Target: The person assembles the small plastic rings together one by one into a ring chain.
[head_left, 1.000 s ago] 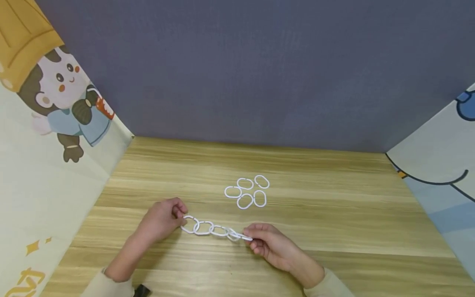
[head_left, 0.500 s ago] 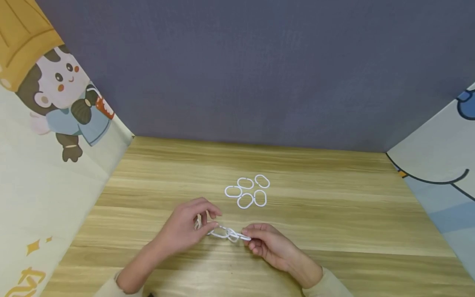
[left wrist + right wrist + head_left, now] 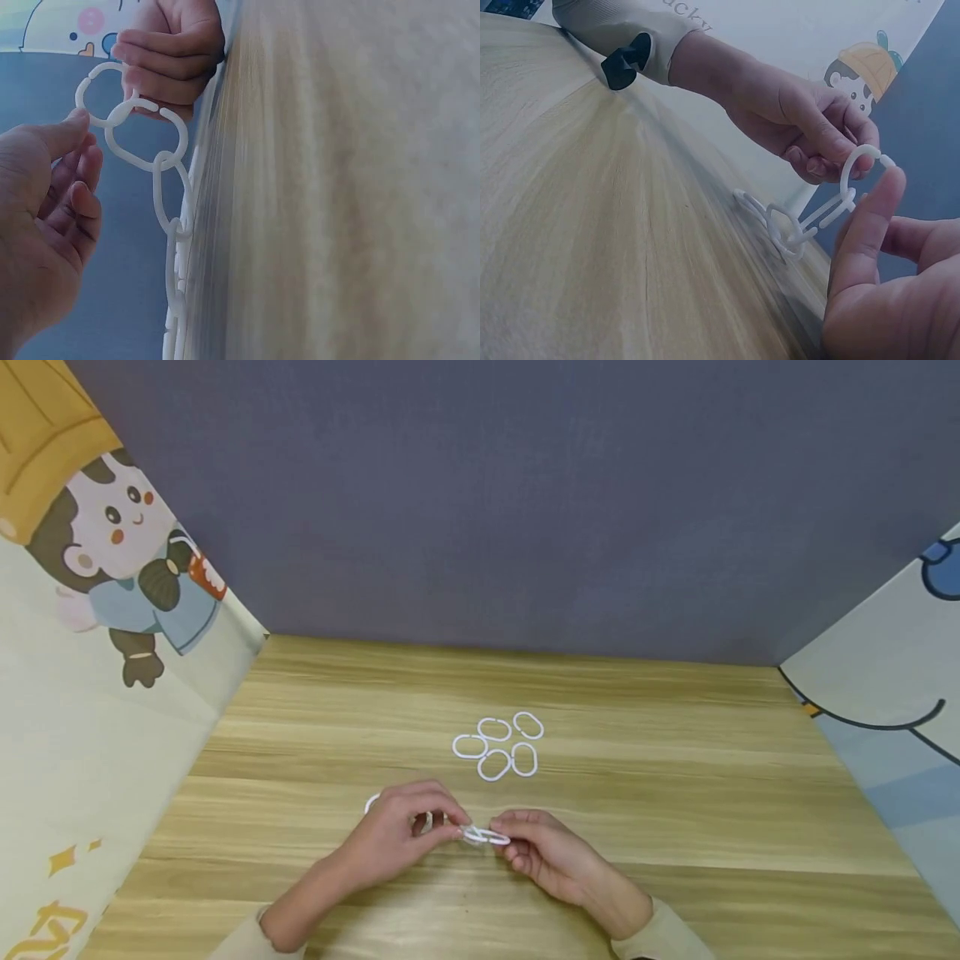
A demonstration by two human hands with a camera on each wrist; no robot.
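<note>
A chain of white plastic oval links (image 3: 173,262) runs between the hands and trails down to the tabletop. My right hand (image 3: 558,864) pinches its end link (image 3: 498,840) between thumb and fingers. From the left, my left hand (image 3: 397,831) reaches over the chain, thumb and fingertips pinching the same end link, close to where the second link (image 3: 127,154) joins it. Small gaps show in these two links in the left wrist view. Most of the chain is hidden under my left hand in the head view; one link (image 3: 369,803) shows at its far side.
Several loose white links (image 3: 494,766) lie in a cluster on the wood-grain table (image 3: 675,760), beyond the hands. A grey-blue panel (image 3: 525,510) stands behind, with cartoon-printed panels (image 3: 82,710) at the sides. A black object (image 3: 626,64) sits at the left cuff.
My left hand let go of the chain's far-left link and moved right along the chain to the end link. My right hand stayed in place, holding that link. The loose links did not move.
</note>
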